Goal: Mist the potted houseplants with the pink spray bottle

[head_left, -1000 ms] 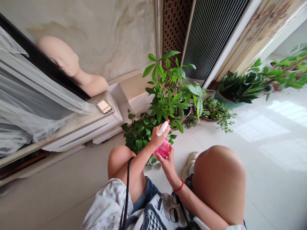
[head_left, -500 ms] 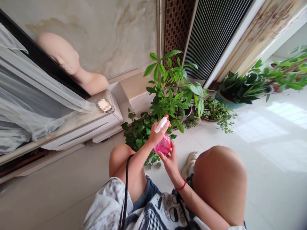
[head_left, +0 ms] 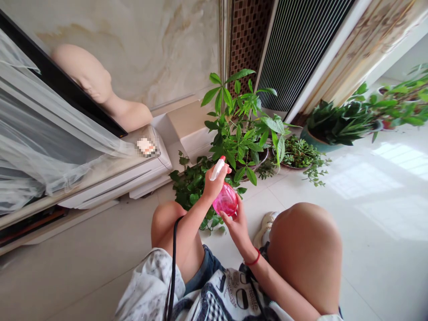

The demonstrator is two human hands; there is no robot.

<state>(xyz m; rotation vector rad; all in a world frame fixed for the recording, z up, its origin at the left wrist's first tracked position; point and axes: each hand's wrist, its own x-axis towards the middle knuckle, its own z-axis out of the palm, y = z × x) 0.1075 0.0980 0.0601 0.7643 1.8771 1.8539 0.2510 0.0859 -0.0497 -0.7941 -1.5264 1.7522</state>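
Pink translucent spray bottle [head_left: 226,200], round body, white-red top.

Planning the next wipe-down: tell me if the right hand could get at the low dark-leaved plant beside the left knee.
Probably yes, once freed: the right hand cups the pink spray bottle, and the low plant has its leaves just behind it with nothing between.

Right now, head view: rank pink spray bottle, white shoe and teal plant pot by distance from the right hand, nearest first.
1. pink spray bottle: held at the fingertips of the right hand, just above it.
2. white shoe: on the floor, close on its right.
3. teal plant pot: far right, by the curtain.
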